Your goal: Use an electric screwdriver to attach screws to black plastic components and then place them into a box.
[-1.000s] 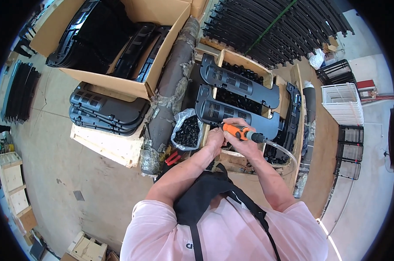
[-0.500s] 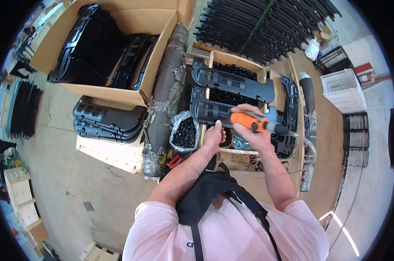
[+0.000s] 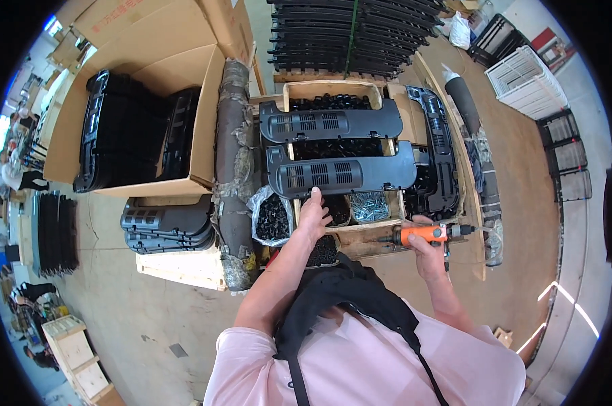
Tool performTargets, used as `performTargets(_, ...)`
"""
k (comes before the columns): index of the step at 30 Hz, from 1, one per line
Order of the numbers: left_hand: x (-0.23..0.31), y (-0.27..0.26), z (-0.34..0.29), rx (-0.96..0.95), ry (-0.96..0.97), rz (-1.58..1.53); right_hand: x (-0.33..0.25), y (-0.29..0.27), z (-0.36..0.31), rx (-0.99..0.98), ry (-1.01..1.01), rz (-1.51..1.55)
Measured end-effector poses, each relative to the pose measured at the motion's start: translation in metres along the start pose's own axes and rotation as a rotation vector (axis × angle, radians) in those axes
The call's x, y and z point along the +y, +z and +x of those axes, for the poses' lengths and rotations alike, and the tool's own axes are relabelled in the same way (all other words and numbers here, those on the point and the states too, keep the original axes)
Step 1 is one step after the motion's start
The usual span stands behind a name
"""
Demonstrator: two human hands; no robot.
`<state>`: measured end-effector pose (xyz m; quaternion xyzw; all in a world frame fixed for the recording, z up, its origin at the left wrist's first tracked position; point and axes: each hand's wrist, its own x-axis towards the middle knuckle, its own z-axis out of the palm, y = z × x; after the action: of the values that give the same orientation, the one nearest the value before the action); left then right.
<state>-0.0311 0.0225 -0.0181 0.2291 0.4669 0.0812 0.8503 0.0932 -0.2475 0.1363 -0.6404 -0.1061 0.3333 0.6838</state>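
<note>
Two black plastic panels with slotted vents lie across a wooden parts box [image 3: 299, 88]. At the near edge of the closer panel [image 3: 380, 174] is my left hand [image 3: 312, 218], closed, its thumb on top of the edge and its fingers curled below. Whether those fingers also hold something small, I cannot tell. My right hand [image 3: 428, 252] is wrapped round an orange and black power screwdriver [image 3: 424, 235], right of the box's near side, its bit end toward the left and apart from the panel. Behind the closer panel lies the second panel [image 3: 380, 122].
Screws [image 3: 370, 206] fill a compartment near me. A clear bag of small black parts [image 3: 272, 220] stands beside a wrapped roll [image 3: 235, 149]. Left are a cardboard box [image 3: 208, 122] of black parts and stacked panels [image 3: 164, 220]. More black panels [image 3: 438, 139] stand at right.
My right hand has drawn the screwdriver off the closer panel, toward me and to the right, turning its bit end leftward. My left hand stays at the panel's edge. The view has shifted.
</note>
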Motion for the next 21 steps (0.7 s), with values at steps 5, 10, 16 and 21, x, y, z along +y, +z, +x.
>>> performTargets(5, 0.003, 0.006, -0.017, 0.030, 0.056, 0.016, 0.110, -0.060, -0.012, 0.232, 0.366, 0.284)
performTargets(10, 0.017, 0.042, -0.057, 0.030, 0.291, 0.779, 0.238, -0.086, 0.011, 0.441, 0.640, 0.588)
performTargets(16, 0.073, 0.082, -0.033, -0.001, 1.203, 1.922, 0.293, -0.070, 0.046, 0.419, 0.704, 0.536)
performTargets(21, 0.099, 0.092, -0.002, -0.176, 0.798, 2.233, 0.290, -0.062, 0.062, 0.328, 0.796, 0.532)
